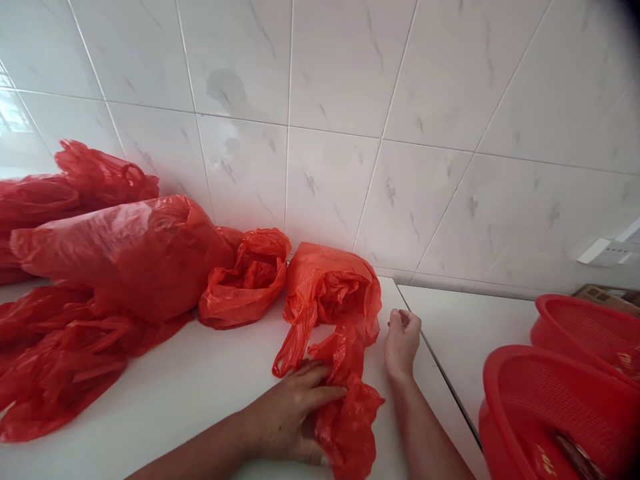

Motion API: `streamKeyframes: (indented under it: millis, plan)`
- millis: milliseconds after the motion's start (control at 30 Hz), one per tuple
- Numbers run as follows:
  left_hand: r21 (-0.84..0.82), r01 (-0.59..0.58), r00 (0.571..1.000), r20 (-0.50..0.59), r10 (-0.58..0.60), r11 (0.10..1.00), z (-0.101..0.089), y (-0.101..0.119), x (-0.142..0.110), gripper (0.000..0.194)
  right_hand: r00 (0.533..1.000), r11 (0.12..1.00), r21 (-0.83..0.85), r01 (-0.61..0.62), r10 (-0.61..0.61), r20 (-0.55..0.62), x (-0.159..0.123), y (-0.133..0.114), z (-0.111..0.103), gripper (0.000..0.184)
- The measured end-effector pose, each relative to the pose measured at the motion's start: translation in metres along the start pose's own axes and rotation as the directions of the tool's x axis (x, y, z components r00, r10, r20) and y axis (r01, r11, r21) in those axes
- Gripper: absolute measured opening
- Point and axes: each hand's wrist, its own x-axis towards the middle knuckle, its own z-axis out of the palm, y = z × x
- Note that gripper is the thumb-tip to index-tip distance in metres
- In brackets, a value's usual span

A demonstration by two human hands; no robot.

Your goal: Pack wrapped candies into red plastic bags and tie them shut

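The left hand (pixel 293 413) grips a red plastic bag (pixel 340 297), the right hand (pixel 403 343) curled just beside it.

Plastic bags (pixel 125 260) left on counter (pixel 200 400) — baskets (pixel 555 407) right

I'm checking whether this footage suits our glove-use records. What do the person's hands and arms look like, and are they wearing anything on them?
The left hand and right hand are both bare, with no gloves. The left forearm and right forearm are bare as well, with no sleeve in view. I can see no watch, bracelet or ring on either.
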Motion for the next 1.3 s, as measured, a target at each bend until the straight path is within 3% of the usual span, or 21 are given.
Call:
streamKeyframes:
  millis: [100,200,300,400,467,533,600,733,867,933,1000,1100,1133,1167,1233,1300]
  plan:
    - [0.071,0.049,0.994,-0.106,-0.042,0.996,-0.001,-0.015,0.000,0.040,0.994,1.000,0.001,0.008,-0.008,0.111,-0.022,-0.003,-0.011,0.034]
    - [0.230,0.110,0.969,-0.240,-0.053,0.967,-0.005,-0.032,-0.004,0.051,0.940,0.998,0.046,0.043,-0.056,0.337,-0.049,-0.008,-0.025,0.037]
    - [0.411,-0.019,0.951,-0.275,0.143,0.911,-0.009,-0.028,-0.008,0.042,0.799,0.989,0.151,0.008,-0.097,0.594,-0.072,-0.014,-0.041,0.045]
    - [0.524,-0.212,0.912,-0.196,0.359,0.825,-0.006,-0.003,-0.009,0.022,0.622,0.963,0.204,-0.179,-0.050,0.781,-0.089,-0.020,-0.053,0.054]
    - [0.530,-0.291,0.901,-0.128,0.414,0.796,-0.002,0.013,-0.009,0.022,0.546,0.936,0.197,-0.292,-0.006,0.838,-0.095,-0.023,-0.058,0.058]
    - [0.518,-0.331,0.898,-0.084,0.432,0.789,0.002,0.022,-0.008,0.024,0.555,0.921,0.193,-0.338,0.029,0.831,-0.095,-0.025,-0.064,0.039]
    - [0.523,-0.320,0.899,-0.096,0.427,0.790,0.002,0.022,-0.008,0.023,0.637,0.909,0.236,-0.344,0.041,0.770,-0.088,-0.027,-0.072,0.019]
    - [0.557,-0.225,0.908,-0.176,0.379,0.799,-0.005,0.008,-0.008,0.018,0.800,0.823,0.435,-0.365,0.038,0.599,-0.063,-0.030,-0.093,0.021]
    - [0.539,-0.166,0.930,-0.194,0.313,0.826,-0.010,-0.006,-0.006,0.013,0.859,0.721,0.565,-0.402,0.083,0.505,-0.046,-0.032,-0.106,0.015]
    - [0.446,-0.105,0.937,-0.254,0.239,0.889,-0.011,-0.011,-0.007,0.015,0.859,0.707,0.575,-0.412,0.090,0.504,-0.045,-0.033,-0.106,0.012]
    - [0.239,-0.018,0.909,-0.401,0.115,0.971,-0.012,-0.013,-0.008,0.028,0.837,0.692,0.566,-0.447,0.101,0.538,-0.048,-0.034,-0.104,0.011]
    - [-0.081,0.068,0.754,-0.648,-0.105,0.994,-0.015,-0.008,-0.009,0.053,0.775,0.667,0.517,-0.536,0.146,0.615,-0.057,-0.034,-0.098,0.018]
    - [-0.149,0.083,0.714,-0.681,-0.163,0.985,-0.016,-0.004,-0.009,0.065,0.756,0.667,0.495,-0.557,0.161,0.634,-0.060,-0.034,-0.096,0.022]
    - [-0.206,0.096,0.704,-0.678,-0.213,0.974,-0.017,0.000,-0.008,0.077,0.735,0.672,0.468,-0.574,0.170,0.656,-0.063,-0.034,-0.094,0.024]
    - [-0.319,0.143,0.766,-0.564,-0.309,0.937,-0.018,0.009,-0.005,0.093,0.694,0.705,0.402,-0.584,0.176,0.698,-0.067,-0.032,-0.091,0.021]
    - [-0.423,0.218,0.840,-0.377,-0.389,0.880,-0.016,0.017,-0.003,0.090,0.682,0.778,0.319,-0.541,0.185,0.707,-0.068,-0.033,-0.089,0.020]
